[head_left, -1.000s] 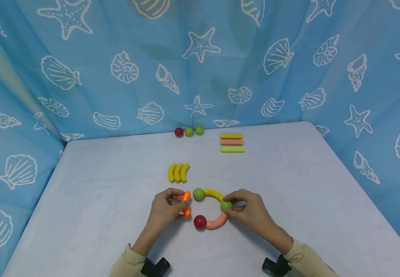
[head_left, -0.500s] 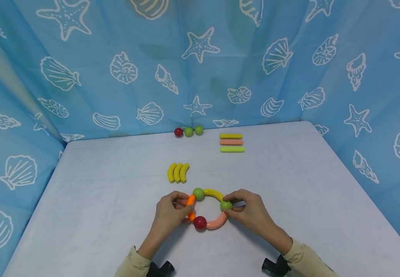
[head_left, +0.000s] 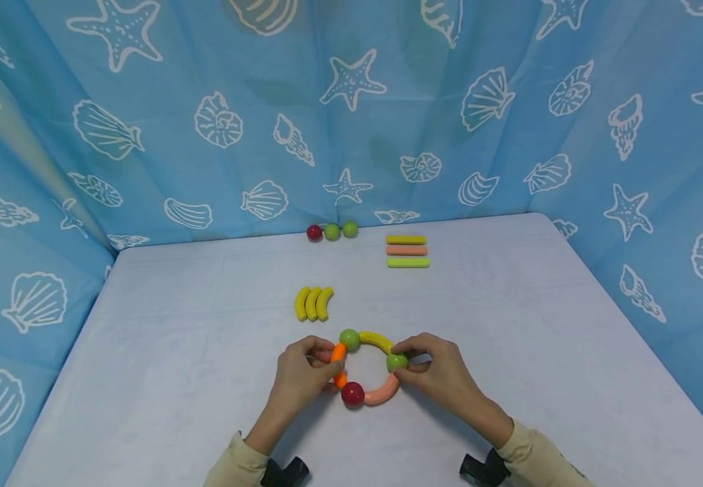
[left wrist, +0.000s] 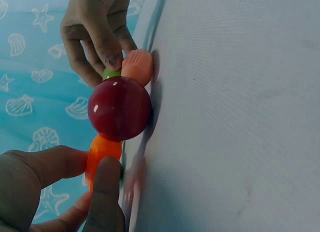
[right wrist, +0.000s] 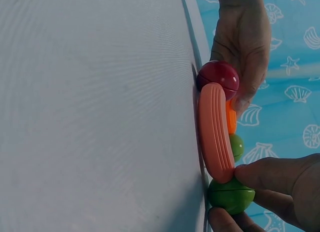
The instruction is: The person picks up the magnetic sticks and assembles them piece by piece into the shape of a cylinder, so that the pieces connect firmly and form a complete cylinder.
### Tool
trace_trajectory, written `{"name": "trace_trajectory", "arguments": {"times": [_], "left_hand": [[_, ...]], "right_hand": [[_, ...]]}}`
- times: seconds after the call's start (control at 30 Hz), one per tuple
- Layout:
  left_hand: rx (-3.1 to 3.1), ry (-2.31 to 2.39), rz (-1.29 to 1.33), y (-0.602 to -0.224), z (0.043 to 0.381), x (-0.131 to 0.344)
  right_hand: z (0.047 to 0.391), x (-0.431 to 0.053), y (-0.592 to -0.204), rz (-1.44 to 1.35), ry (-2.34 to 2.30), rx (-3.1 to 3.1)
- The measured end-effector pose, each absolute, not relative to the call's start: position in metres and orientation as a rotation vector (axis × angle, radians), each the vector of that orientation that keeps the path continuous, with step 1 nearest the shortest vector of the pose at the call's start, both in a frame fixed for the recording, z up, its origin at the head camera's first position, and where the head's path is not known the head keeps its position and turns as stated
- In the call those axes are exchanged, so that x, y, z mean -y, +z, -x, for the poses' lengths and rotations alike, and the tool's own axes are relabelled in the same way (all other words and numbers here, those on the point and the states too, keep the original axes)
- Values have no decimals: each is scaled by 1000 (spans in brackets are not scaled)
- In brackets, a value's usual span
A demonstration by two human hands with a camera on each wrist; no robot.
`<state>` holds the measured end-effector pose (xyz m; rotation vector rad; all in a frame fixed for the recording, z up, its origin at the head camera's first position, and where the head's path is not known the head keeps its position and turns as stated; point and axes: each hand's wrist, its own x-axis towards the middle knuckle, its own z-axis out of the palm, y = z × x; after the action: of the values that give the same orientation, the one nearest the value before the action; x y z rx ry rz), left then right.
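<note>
White worktop [head_left: 144, 338], ring of coloured pieces [head_left: 376, 341] on it. Left hand [head_left: 303, 372] nearer the orange curved plastic-looking piece [head_left: 339, 353]: thumb and fingers pinch it, right of palm, long axis near-to-far. Right hand [head_left: 439, 372] across, pinching green ball [head_left: 397, 362]. Orange ends meet glossy red ball [head_left: 353, 394] (near), other green ball [head_left: 349, 339] (far).

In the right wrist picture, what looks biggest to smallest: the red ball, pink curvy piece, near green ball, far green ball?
1. Pink curvy piece
2. Red ball and near green ball: too alike to rank
3. Far green ball: partly hidden, and being farther away shrinks it
</note>
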<state>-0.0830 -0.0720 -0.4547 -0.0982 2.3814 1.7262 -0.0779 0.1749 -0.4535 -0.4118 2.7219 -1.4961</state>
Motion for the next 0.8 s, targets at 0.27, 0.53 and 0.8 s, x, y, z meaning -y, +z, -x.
{"name": "trace_trajectory", "arguments": {"times": [0.27,0.53,0.8], "left_hand": [[-2408,1722,89,-456,83,72],[-2469,1685,47,-458,84,73],[-2565,1613,29,-459,87,73]], "right_hand": [[77,-174,-454,416,-1498,-2723],[76,-176,-456,432,-1505,-2730],[77,-177,-457,418,-1543,-2709]]}}
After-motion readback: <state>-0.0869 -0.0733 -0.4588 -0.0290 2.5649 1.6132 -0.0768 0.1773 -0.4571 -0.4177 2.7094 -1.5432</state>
